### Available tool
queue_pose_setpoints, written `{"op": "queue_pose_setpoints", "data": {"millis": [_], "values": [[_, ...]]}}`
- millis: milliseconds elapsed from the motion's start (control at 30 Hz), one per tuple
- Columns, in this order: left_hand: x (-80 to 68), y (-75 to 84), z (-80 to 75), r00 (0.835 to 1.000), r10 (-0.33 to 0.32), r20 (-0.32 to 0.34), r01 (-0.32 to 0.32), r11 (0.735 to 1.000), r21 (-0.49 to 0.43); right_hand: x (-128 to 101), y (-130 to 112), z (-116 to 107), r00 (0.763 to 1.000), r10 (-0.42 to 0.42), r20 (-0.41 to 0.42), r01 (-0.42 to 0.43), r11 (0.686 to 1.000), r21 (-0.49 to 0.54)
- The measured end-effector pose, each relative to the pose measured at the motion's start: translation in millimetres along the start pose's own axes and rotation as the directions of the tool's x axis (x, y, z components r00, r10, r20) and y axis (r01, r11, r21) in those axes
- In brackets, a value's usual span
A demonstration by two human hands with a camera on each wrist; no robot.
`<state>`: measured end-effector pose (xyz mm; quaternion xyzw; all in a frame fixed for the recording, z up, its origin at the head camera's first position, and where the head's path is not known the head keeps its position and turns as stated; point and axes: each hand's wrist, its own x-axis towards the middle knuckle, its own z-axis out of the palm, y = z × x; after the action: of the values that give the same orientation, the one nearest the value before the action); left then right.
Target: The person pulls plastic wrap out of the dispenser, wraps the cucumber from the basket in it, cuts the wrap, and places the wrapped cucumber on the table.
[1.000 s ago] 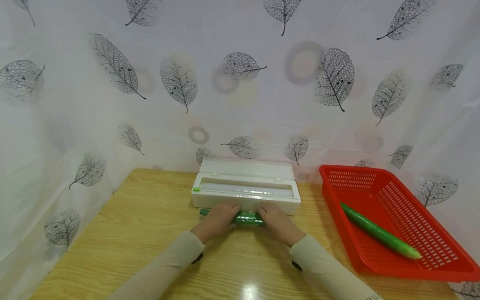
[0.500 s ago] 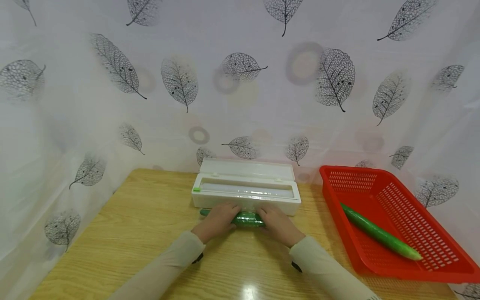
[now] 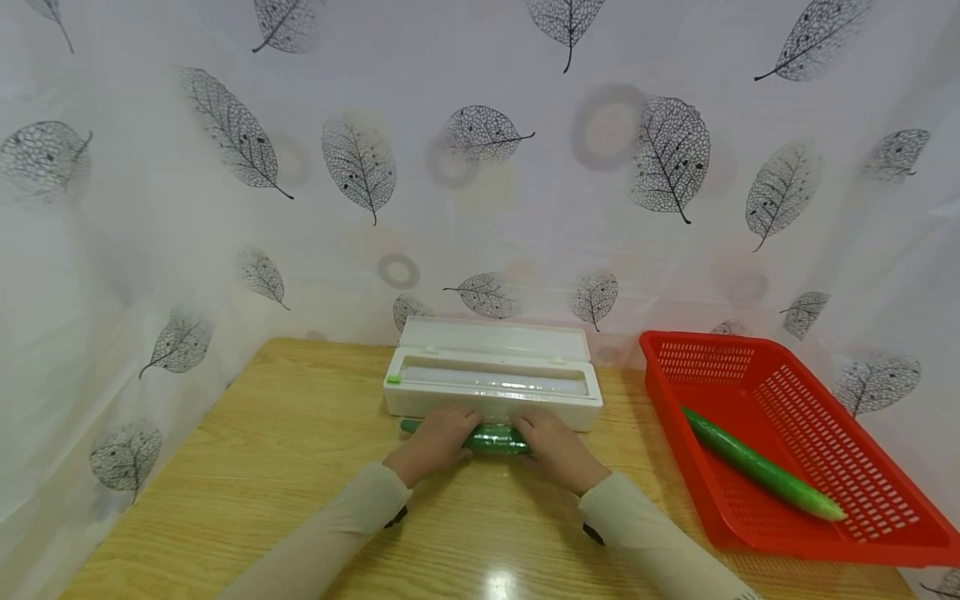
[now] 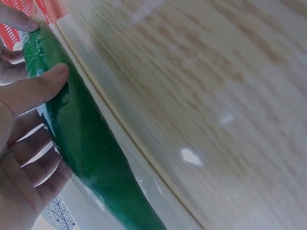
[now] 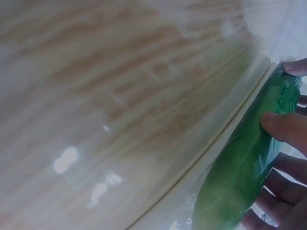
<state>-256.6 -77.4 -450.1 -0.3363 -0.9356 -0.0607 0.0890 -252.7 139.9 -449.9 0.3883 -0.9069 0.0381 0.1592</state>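
Note:
A green cucumber (image 3: pixel 495 438) with clear cling film around it lies crosswise in front of the white cling film box (image 3: pixel 495 404). My left hand (image 3: pixel 437 442) grips its left part, thumb on the near side and fingers on the far side, as the left wrist view shows of the cucumber (image 4: pixel 88 129). Close by, my right hand (image 3: pixel 558 446) holds the right part the same way; in the right wrist view its thumb presses the filmed cucumber (image 5: pixel 244 158). The box lid (image 3: pixel 493 337) stands raised, and a film roll (image 3: pixel 491 379) shows inside. The cucumber's right end is hidden by my right hand.
A red plastic basket (image 3: pixel 708 492) stands at the right of the wooden table (image 3: pixel 300 417), with a second cucumber (image 3: pixel 761 468) lying in it. A small green piece (image 3: pixel 393 379) sits at the box's left end. Behind hangs a leaf-patterned white curtain (image 3: pixel 525 233).

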Motion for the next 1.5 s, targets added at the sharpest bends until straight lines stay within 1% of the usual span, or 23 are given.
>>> {"op": "queue_pose_setpoints", "data": {"millis": [433,633,833,1033,1233,1500], "values": [[-0.4,-1.1,2.9,1.0,0.009,0.002,-0.01,1.0,0.018,0.1,0.0,1.0,1.0,0.001,0.004,-0.001,1.0,0.001],[-0.8,-1.4,3.5,1.0,0.003,0.002,-0.003,1.0,0.0,-0.1,0.1,1.1,1.0,-0.005,0.005,0.005,1.0,-0.002],[-0.4,-1.6,4.0,1.0,-0.002,0.018,0.003,1.0,-0.005,-0.3,0.5,1.8,1.0,-0.013,0.003,0.013,1.0,-0.008],[-0.8,-0.2,1.4,1.0,-0.003,0.021,0.003,1.0,-0.005,0.3,0.0,1.1,1.0,-0.013,0.011,0.014,1.0,-0.006],[-0.9,0.2,1.3,0.999,-0.009,0.032,0.009,1.0,-0.001,0.2,-0.6,-0.1,1.0,-0.026,-0.008,0.026,1.0,-0.017],[-1.2,0.1,1.5,1.0,-0.002,0.025,0.002,1.0,-0.013,0.1,-0.3,0.5,1.0,-0.025,-0.001,0.025,1.0,-0.012]]}}
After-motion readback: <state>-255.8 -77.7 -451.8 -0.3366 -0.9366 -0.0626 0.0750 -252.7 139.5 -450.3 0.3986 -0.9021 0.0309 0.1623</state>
